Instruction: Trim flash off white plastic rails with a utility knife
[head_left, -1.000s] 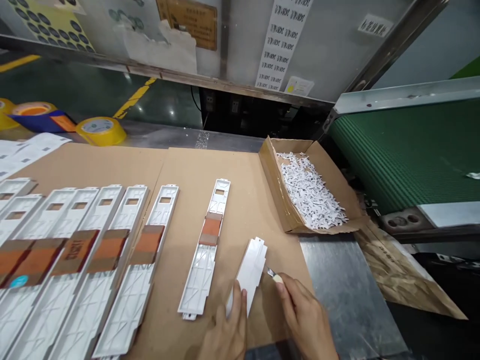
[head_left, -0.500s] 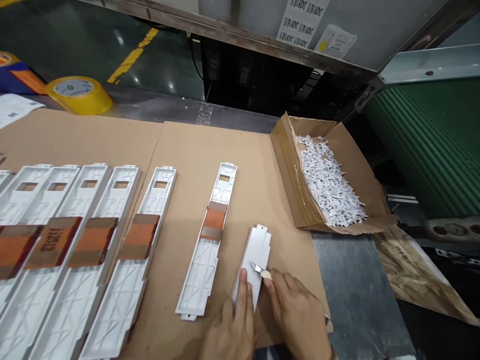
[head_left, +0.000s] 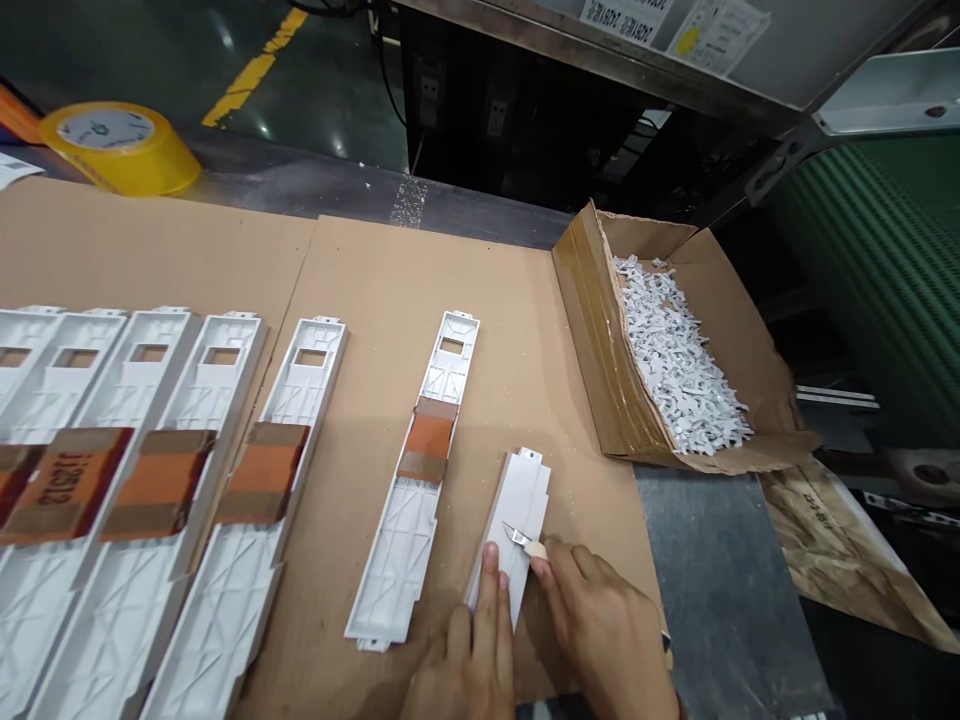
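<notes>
From the head view, the left hand (head_left: 465,665) lies with its fingers (head_left: 491,585) straight and flat, not closing on anything – they press down on the lower end of a short white plastic panel (head_left: 523,490), which extends beyond the fingertips and runs away from the person, its long axis tilted a little to the right at the far end. The right hand (head_left: 600,630) is nearer to the middle of the panel; its fingers (head_left: 562,570) are closed around the cream handle of a small craft knife (head_left: 535,548), and the tip of the blade comes over the panel's face, pointing up and left. Just left of the fingers lies a longer white ribbed panel (head_left: 394,560) with a band of tape (head_left: 427,440) across its middle, and further left is a row of similar taped panels (head_left: 225,400). All of these rest on a cardboard sheet (head_left: 390,290). Up and to the right of the fingers is an open cardboard box (head_left: 600,340) full of white plastic scraps (head_left: 675,350) – beyond it runs a green conveyor belt (head_left: 885,290), and a yellow tape roll (head_left: 120,148) sits far to the left.
</notes>
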